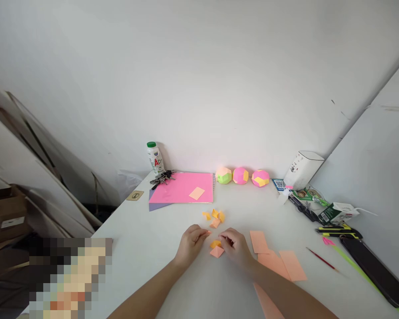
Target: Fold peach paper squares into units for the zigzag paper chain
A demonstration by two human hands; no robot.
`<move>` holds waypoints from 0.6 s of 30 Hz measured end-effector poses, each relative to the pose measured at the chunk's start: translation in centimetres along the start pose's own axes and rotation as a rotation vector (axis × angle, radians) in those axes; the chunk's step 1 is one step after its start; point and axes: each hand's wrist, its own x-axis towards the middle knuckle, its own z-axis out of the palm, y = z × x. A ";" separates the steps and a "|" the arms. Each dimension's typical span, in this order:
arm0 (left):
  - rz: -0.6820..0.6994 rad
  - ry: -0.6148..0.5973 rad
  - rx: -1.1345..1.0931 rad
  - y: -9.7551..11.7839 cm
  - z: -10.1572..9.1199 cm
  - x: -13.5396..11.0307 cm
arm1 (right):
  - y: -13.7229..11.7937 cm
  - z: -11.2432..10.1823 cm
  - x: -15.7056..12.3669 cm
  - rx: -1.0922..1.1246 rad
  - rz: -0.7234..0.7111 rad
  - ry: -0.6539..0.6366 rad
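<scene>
Over the white table, my left hand (190, 244) is closed in a pinch on a small piece of peach paper (209, 232). My right hand (235, 248) is closed too, with its fingers curled just to the right; whether anything is in them is hidden. Between the hands lie an orange folded paper piece (215, 244), close to my right fingertips, and a peach folded paper piece (217, 252). Beyond them sits a small cluster of folded pieces, yellow-orange ones (215, 213) and a peach one (215, 223).
Peach paper sheets (273, 264) lie by my right forearm. Behind stand a pink pad (182, 184), keys (162, 178), a bottle (156, 159) and three faceted paper balls (240, 176). On the right are a pencil (322, 259), a cutter (339, 231) and a black case (374, 268).
</scene>
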 end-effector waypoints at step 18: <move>0.185 -0.046 -0.042 0.2 0.7 -0.9 | 0.8 -0.3 0.2 0.102 -0.010 -0.036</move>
